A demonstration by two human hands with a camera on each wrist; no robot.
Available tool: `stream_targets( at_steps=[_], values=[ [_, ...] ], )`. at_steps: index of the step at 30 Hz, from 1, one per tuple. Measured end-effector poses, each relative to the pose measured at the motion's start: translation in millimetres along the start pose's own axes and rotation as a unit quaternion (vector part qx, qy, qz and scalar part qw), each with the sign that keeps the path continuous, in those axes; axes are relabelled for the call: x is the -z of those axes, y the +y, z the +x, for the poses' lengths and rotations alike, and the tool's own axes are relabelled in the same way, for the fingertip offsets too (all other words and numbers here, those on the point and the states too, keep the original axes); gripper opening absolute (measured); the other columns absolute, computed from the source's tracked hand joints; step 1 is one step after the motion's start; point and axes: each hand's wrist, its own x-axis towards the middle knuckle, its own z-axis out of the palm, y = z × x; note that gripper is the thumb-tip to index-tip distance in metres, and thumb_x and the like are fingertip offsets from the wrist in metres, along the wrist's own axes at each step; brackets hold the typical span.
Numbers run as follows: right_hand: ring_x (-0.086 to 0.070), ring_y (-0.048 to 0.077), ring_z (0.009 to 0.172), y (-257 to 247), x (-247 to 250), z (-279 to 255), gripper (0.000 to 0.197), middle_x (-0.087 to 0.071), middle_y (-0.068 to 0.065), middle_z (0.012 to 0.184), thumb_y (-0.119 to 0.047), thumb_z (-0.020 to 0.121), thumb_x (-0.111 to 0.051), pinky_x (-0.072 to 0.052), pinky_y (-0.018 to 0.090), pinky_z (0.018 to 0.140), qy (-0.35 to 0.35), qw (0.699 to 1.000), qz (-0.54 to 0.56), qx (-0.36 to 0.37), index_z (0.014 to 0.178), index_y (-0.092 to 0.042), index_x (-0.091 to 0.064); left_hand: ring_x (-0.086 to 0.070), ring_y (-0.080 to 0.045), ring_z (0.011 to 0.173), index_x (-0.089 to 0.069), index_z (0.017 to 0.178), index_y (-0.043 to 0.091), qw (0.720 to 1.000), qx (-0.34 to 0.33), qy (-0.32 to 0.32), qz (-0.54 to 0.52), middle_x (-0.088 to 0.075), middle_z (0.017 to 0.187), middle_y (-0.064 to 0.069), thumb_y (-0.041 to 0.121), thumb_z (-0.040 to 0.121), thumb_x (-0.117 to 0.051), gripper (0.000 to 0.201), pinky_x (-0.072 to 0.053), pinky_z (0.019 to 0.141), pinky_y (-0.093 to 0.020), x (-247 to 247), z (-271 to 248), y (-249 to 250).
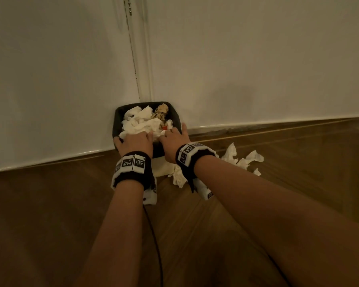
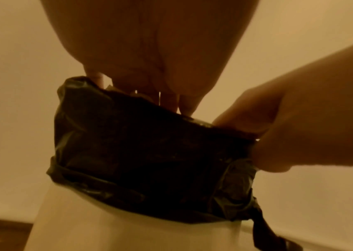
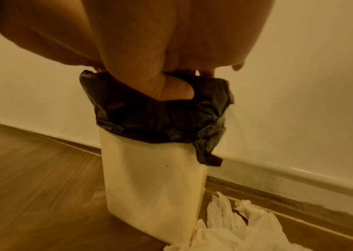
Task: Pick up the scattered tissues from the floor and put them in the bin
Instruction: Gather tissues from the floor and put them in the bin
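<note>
A white bin (image 1: 117,121) with a black liner (image 3: 149,115) stands against the wall, heaped with crumpled white tissues (image 1: 141,123). My left hand (image 1: 136,139) lies on the heap at the near rim, its fingers (image 2: 186,105) reaching down inside and pressing the tissues. Beside it, my right hand (image 1: 174,139) is at the near right rim. Its thumb (image 3: 175,91) presses the outside of the liner while its fingers go over the rim, so it grips the rim. More loose tissues (image 1: 243,160) lie on the floor to the right of the bin (image 3: 154,178).
White walls meet in a corner just behind the bin, with a skirting board (image 1: 278,121) along the wooden floor (image 1: 50,204). A crumpled tissue (image 1: 178,176) lies under my right wrist, at the bin's foot. A thin black cable (image 1: 155,245) hangs from the left wrist.
</note>
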Motion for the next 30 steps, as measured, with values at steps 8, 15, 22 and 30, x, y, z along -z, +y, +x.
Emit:
stream_targets(
  at_steps=[8,15,22,30],
  values=[
    [-0.020,0.032,0.134,7.2,-8.9,-26.6,0.057,-0.028,0.011,0.140,-0.015,0.077,-0.058,0.004,0.056,0.113,0.138,0.988,0.056,-0.028,0.131,-0.025,-0.046,-0.046,-0.027,0.117,-0.058,0.108,0.017,0.981,0.023,0.149,-0.125,-0.054,0.116,-0.010,0.033,0.095,-0.040,0.027,-0.010,0.110,-0.056,-10.0,-19.5,6.2],
    [-0.033,0.028,0.122,47.3,-28.4,-56.2,0.057,-0.042,0.006,0.126,-0.006,0.074,-0.050,-0.019,0.044,0.109,0.202,0.950,0.204,-0.122,0.128,-0.025,-0.048,-0.049,-0.032,0.102,-0.057,0.102,0.014,0.928,-0.148,0.282,-0.194,-0.052,0.112,-0.015,0.017,0.084,-0.055,0.018,-0.037,0.085,-0.043,-21.6,-49.0,47.0],
    [-0.052,0.027,0.109,92.2,-82.5,-79.3,0.030,-0.059,0.010,0.115,-0.008,0.089,-0.041,-0.043,0.033,0.085,0.089,0.934,0.292,-0.189,0.112,-0.016,-0.058,-0.054,-0.021,0.099,-0.054,0.109,0.019,0.958,-0.216,0.031,-0.184,-0.053,0.110,-0.004,0.020,0.091,-0.046,0.020,-0.047,0.082,-0.033,-84.5,-64.0,63.1],
    [-0.043,0.029,0.120,108.1,-143.6,-86.7,0.025,-0.043,0.006,0.130,-0.017,0.089,-0.052,-0.041,0.037,0.100,-0.070,0.943,0.261,-0.192,0.108,-0.027,-0.065,-0.018,-0.030,0.139,-0.053,0.123,0.030,0.974,-0.170,-0.123,-0.087,-0.011,0.151,-0.007,0.017,0.092,-0.048,0.035,-0.029,0.111,-0.040,-156.5,-67.4,64.9]
  ],
)
